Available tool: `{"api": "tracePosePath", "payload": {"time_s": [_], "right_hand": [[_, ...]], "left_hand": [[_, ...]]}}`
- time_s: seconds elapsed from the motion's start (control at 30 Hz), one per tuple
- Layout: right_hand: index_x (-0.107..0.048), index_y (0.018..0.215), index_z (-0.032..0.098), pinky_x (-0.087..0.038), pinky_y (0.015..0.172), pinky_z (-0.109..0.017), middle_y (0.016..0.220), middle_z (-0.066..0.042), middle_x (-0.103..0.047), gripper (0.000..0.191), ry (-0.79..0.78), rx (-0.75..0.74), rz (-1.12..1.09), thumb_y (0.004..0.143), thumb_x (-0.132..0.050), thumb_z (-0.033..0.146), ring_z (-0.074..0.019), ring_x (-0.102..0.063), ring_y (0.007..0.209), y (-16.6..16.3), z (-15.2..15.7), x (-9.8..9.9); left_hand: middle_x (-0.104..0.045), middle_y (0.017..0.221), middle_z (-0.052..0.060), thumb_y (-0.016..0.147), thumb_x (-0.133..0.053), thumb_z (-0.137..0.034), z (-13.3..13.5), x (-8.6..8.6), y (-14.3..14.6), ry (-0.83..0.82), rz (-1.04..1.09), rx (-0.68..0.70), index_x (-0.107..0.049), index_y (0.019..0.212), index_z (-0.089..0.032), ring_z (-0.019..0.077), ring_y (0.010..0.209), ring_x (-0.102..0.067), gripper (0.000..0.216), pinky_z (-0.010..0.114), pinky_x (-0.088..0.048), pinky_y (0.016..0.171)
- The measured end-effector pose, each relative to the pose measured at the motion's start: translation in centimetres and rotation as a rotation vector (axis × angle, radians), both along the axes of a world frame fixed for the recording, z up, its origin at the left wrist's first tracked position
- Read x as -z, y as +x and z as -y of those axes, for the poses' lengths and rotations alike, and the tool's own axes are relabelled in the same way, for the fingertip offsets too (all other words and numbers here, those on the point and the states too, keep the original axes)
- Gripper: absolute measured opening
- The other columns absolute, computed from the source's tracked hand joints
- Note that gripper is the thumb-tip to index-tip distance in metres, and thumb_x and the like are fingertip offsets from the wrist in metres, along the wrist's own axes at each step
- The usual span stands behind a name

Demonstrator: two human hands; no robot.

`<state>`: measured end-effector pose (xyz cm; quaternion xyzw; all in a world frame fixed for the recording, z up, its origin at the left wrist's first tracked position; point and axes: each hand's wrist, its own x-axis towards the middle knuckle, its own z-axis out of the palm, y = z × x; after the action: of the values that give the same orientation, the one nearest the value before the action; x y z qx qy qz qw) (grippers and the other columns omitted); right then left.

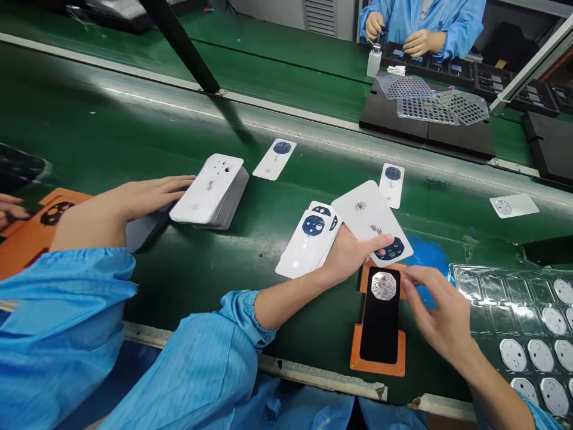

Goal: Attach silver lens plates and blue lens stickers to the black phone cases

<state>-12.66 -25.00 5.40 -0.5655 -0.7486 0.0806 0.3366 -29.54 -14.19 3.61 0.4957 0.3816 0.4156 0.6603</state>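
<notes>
My left hand (pixel 351 254) is closed on a white phone back panel (pixel 362 206), thumb on top beside its dark round camera area. The panel is tilted above an orange fixture (pixel 378 365). In that fixture lies a black phone-shaped block (pixel 380 325) with a shiny round disc (pixel 384 285) at its far end. My right hand (pixel 441 310) is at the fixture's right edge, thumb and forefinger bent and slightly apart, with nothing visible between them. Under my left wrist is a fanned pile of white panels (pixel 299 242) with dark camera areas.
A co-worker's hand (pixel 147 200) on the left touches a tall stack of white panels (pixel 208 191). Single panels (pixel 274 160) lie further back. A clear tray (pixel 487 322) holds round white parts on the right, beside blue film (pixel 423 257). Across the bench another person (pixel 421 30) works.
</notes>
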Motion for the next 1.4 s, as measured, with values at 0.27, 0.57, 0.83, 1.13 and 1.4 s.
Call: {"api": "tracePosePath", "payload": {"time_s": [0.27,0.57,0.83,1.13,1.4], "right_hand": [[-0.064,0.096,0.023,-0.062,0.082,-0.037,0.101,-0.007,-0.066,0.009,-0.042,0.196,-0.312,0.092,-0.063,0.031,-0.0213,-0.065,0.099,0.2,-3.7,-0.2],[-0.068,0.091,0.023,-0.063,0.081,-0.037,0.1,-0.006,-0.068,0.01,-0.064,0.223,-0.422,0.091,-0.063,0.032,-0.021,-0.067,0.096,0.0,-4.0,-0.4],[-0.07,0.091,0.023,-0.063,0.081,-0.036,0.102,-0.007,-0.068,0.01,-0.07,0.215,-0.422,0.091,-0.063,0.03,-0.0208,-0.067,0.097,0.0,-4.0,-0.4],[-0.07,0.086,0.022,-0.061,0.073,-0.032,0.101,-0.006,-0.07,0.012,-0.111,0.228,-0.395,0.088,-0.059,0.024,-0.0192,-0.067,0.089,-0.2,-4.1,-0.9],[-0.064,0.08,0.02,-0.053,0.066,-0.029,0.079,-0.003,-0.067,0.014,-0.128,0.28,-0.328,0.088,-0.056,0.028,-0.0157,-0.063,0.071,-0.1,-4.3,-0.4]], "left_hand": [[-0.071,0.098,0.01,0.092,-0.047,-0.068,2.6,-0.2,0.7,0.196,-0.039,0.139,-0.07,0.109,-0.015,0.0249,0.093,-0.066,0.06,0.038,-0.055,0.085],[-0.062,0.128,0.01,0.097,-0.043,-0.06,2.9,-0.1,0.7,0.377,-0.059,0.193,-0.065,0.127,-0.024,0.026,0.11,-0.062,0.051,0.039,-0.052,0.094],[-0.058,0.131,0.012,0.099,-0.042,-0.056,2.8,0.3,0.7,0.469,-0.032,0.205,-0.057,0.138,-0.023,0.0272,0.119,-0.057,0.053,0.041,-0.049,0.102],[-0.037,0.149,0.015,0.102,-0.042,-0.029,2.8,1.7,0.7,0.771,-0.184,0.289,-0.029,0.156,-0.028,0.0284,0.135,-0.046,0.056,0.044,-0.044,0.111],[-0.037,0.155,0.014,0.102,-0.042,-0.029,2.9,2.0,0.8,0.761,-0.208,0.291,-0.028,0.156,-0.025,0.0291,0.141,-0.041,0.056,0.045,-0.042,0.114]]}}
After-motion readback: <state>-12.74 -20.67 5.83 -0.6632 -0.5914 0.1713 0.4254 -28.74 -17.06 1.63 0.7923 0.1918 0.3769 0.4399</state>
